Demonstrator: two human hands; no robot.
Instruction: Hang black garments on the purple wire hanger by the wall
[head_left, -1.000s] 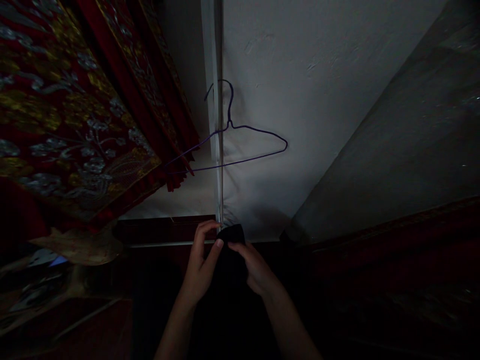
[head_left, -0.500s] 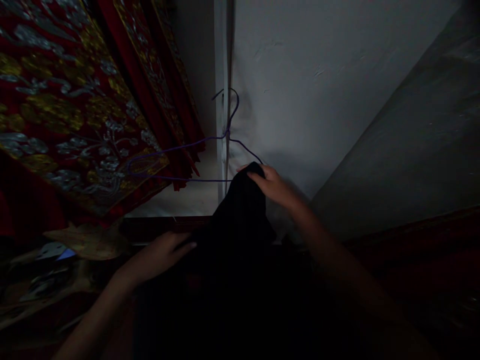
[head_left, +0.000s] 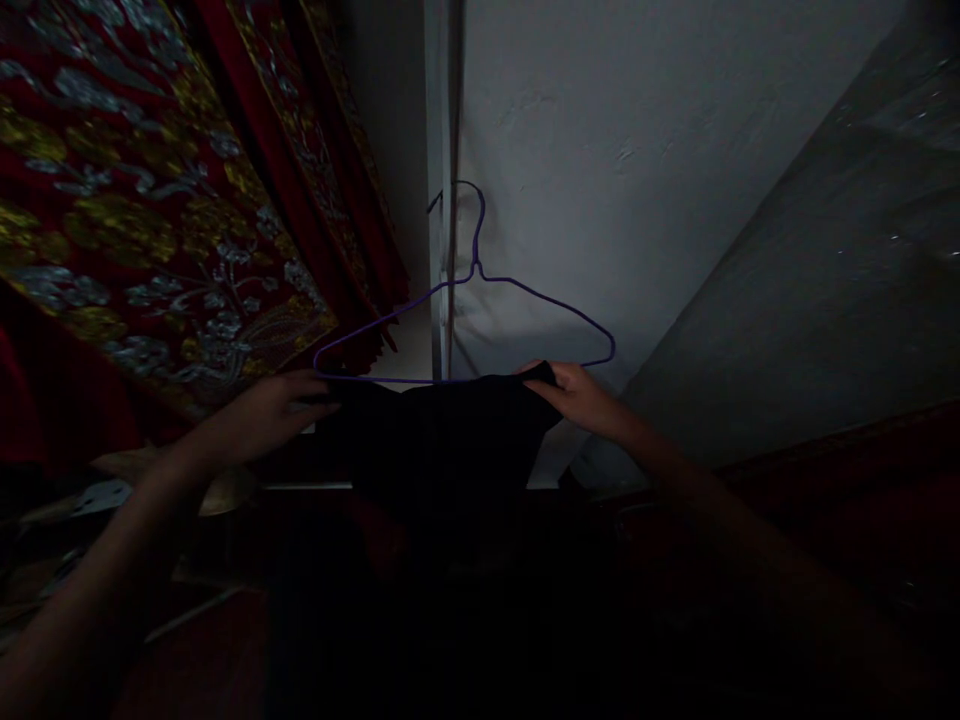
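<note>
A thin purple wire hanger (head_left: 480, 290) hangs by its hook from a vertical strip on the pale wall. A black garment (head_left: 442, 440) is stretched along the hanger's bottom bar and droops into the dark below. My left hand (head_left: 262, 410) grips the garment's left end at the hanger's left corner. My right hand (head_left: 577, 395) pinches the garment's right end just under the right corner of the hanger.
A red curtain (head_left: 150, 200) with gold and silver flower embroidery hangs at the left. A grey slanted panel (head_left: 825, 280) fills the right. Cluttered, dimly lit items (head_left: 90, 500) lie at the lower left. A dark wooden edge (head_left: 787, 470) runs below the wall.
Both hands started close together low on the bunched garment. The right hand lifted it to the hanger, then both hands moved apart, spreading the cloth along the bottom bar. The hanger swung.
</note>
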